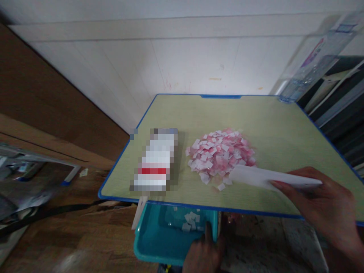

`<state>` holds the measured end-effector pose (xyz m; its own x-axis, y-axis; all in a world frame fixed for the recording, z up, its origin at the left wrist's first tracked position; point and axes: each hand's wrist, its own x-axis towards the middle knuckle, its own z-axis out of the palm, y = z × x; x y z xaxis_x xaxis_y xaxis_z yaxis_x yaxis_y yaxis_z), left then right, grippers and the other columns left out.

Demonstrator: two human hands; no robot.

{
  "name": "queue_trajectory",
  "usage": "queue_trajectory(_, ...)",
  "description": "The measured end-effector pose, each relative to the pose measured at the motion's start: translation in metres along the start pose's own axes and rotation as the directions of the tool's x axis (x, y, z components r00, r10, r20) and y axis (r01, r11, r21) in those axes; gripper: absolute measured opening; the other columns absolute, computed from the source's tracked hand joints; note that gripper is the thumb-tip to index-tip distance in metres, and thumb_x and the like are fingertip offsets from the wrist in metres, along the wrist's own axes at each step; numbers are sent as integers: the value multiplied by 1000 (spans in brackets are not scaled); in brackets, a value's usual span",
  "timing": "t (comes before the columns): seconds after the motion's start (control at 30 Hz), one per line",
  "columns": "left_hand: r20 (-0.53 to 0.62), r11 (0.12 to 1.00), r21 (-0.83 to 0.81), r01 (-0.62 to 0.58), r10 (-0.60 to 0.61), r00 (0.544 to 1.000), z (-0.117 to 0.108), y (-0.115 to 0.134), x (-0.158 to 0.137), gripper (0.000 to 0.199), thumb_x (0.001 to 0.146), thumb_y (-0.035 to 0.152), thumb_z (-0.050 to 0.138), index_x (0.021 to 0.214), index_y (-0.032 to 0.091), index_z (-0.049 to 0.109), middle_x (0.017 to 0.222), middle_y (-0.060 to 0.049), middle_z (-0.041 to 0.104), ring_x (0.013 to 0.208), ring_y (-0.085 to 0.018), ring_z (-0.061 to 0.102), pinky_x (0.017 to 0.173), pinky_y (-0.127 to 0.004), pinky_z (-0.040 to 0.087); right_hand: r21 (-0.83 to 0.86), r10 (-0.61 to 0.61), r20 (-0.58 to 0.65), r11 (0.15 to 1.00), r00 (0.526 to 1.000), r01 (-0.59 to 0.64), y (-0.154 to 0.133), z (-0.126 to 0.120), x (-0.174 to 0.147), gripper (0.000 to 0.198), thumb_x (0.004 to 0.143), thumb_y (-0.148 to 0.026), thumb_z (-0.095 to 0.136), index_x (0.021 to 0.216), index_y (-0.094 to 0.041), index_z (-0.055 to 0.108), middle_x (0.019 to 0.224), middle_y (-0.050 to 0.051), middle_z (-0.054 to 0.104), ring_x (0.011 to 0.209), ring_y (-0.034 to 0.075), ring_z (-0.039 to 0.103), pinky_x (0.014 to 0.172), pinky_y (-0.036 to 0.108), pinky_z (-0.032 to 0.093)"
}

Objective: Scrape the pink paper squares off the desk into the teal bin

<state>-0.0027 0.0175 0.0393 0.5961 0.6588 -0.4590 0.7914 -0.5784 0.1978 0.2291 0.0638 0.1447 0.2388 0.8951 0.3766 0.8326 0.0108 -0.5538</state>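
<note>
- Blue-edged counter (273,125): clear bottle (309,72) standing at its far right corner.
- Teal tub (159,246), below the near edge: white scraps (192,219) inside, left hand (203,256) at its right end, its grip I can't make out.
- Pink-and-white paper heap (223,149), mid-counter.
- Right hand (327,201), toward the near right corner: fingers pinching a white strip (258,176), tip at the heap.

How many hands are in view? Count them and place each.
2. The right hand grips a white strip, its tip at the paper pile on the table. The left hand is at the teal basin, below the table's near edge.
</note>
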Motion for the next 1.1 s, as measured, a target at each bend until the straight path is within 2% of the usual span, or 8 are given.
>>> queue_trajectory(0.2, 87, 1000, 5, -26, 26, 996, -2, 0, 3, 79, 71, 2, 43, 140, 25, 11, 127, -31, 45, 72, -28, 66, 55, -38, 53, -79, 50, -5, 996, 999, -50, 1, -16, -6, 25, 74, -53, 58, 76, -28, 59, 59, -4, 59, 45, 13, 53, 40, 26, 37)
queue_trajectory(0.33, 60, 998, 54, -12, 8, 998, 4, 0, 4, 83, 73, 2, 40, 138, 28, -4, 123, -29, 49, 66, -27, 66, 51, -37, 53, -6, 134, -83, 991, 987, -135, 3, -19, -8, 25, 73, -52, 60, 76, -27, 57, 64, -1, 62, 51, 16, 56, 43, 27, 42)
queue_trajectory(0.5, 12, 997, 78, -6, 5, 1000, 9, -1, 5, 75, 81, 7, 37, 137, 32, -5, 126, -28, 47, 63, -25, 66, 51, -35, 54, 5, 128, -77, 992, 989, -128, 3, -17, -10, 27, 70, -52, 62, 76, -27, 60, 63, -3, 62, 50, 15, 56, 43, 26, 40)
queue_trajectory(0.67, 41, 998, 55, 6, -9, 999, 5, -1, 6, 78, 80, 6, 40, 137, 33, -6, 125, -27, 48, 67, -26, 66, 54, -35, 54, -39, 170, -95, 984, 981, -174, 3, -18, -13, 24, 71, -49, 62, 74, -25, 60, 60, -3, 61, 49, 14, 55, 45, 25, 40)
queue_trajectory(0.77, 54, 999, 45, -8, 6, 999, 5, -1, 6, 84, 77, 6, 44, 135, 34, -11, 126, -28, 47, 67, -26, 66, 53, -35, 54, -40, 132, -139, 990, 981, -139, 5, -21, -14, 26, 70, -50, 63, 74, -25, 61, 60, -3, 63, 49, 14, 57, 45, 24, 42)
queue_trajectory(0.93, 79, 998, 67, 8, -13, 997, 5, -1, 5, 82, 75, 1, 41, 137, 35, 0, 127, -26, 47, 68, -24, 66, 55, -35, 54, -45, 114, -136, 992, 984, -122, 5, -22, -15, 23, 71, -47, 63, 74, -25, 62, 62, -3, 64, 47, 12, 57, 40, 21, 41)
queue_trajectory(1.03, 133, 999, 48, 8, -15, 991, 1, -1, 5, 80, 77, 2, 39, 137, 34, -4, 127, -28, 47, 71, -26, 66, 56, -38, 54, -46, 88, -75, 995, 993, -91, 8, -24, -15, 23, 71, -48, 62, 72, -25, 62, 61, -4, 64, 48, 12, 58, 43, 20, 44)
queue_trajectory(1.1, 131, 999, 44, 28, -33, 991, -1, -1, 5, 78, 77, 1, 37, 138, 34, 2, 129, -27, 45, 72, -26, 66, 56, -38, 54, -73, 75, -34, 994, 997, -77, 14, -29, -15, 25, 70, -51, 61, 70, -26, 64, 61, -3, 65, 50, 13, 61, 38, 19, 43)
